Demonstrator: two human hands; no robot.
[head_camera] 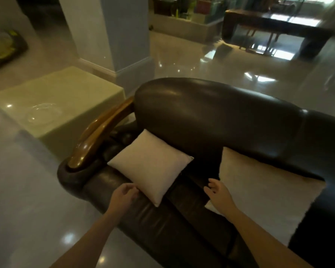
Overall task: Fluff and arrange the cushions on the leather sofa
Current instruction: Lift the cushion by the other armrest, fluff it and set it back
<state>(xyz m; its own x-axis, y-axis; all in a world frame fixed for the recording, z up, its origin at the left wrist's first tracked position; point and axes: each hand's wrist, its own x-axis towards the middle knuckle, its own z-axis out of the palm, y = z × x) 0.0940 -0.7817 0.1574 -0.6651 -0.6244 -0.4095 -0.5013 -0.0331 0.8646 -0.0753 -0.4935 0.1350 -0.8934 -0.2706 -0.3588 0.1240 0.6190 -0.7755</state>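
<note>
A small white square cushion leans diamond-wise against the backrest of the dark leather sofa, near its left end. My left hand hovers by the cushion's lower-left edge, fingers curled and loosely apart, holding nothing. My right hand is open above the seat, between the small cushion and a larger cream cushion or throw that lies flat on the seat to the right.
A wooden armrest curves along the sofa's left end. Beside it stands a pale green cube table with a glass dish. A white pillar rises behind, and a dark low table sits far back on the glossy floor.
</note>
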